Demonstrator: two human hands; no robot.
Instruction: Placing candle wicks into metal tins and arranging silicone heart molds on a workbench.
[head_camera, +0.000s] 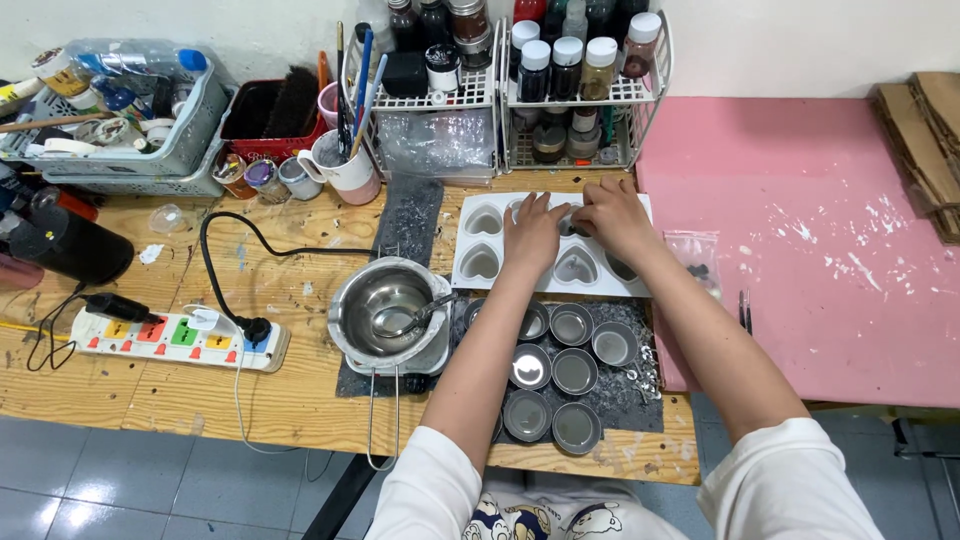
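A: Position of the white silicone mould with heart-shaped cavities (480, 262)?

B: Flat on the wooden tabletop (150, 390), far side of the black mat, just in front of the white wire rack of small bottles (560, 90); its right end lies beside the pink board (820, 260).

A: Hands?

B: Both rest on top of the mould; left hand (532, 232) lies palm down over the middle cavities, fingers slightly spread and pointing away from the body, fingertips near the far edge; right hand (612, 215) sits just beside it toward the mould's right end, fingers curled down and bunched; whether they pinch anything, I cannot tell; the tips are hidden.

A: Contact?

B: The left hand's fingers touch the mould surface; the two hands are nearly touching each other; the two left-hand cavities and a near one stay uncovered.

A: Surroundings?

B: Round metal tins (572, 370) in rows on the mat, nearer the body than the mould; a steel pot with a spoon inside (385, 312) to the left of them; a white power strip with coloured switches (175, 337) farther left, one black plug in it.
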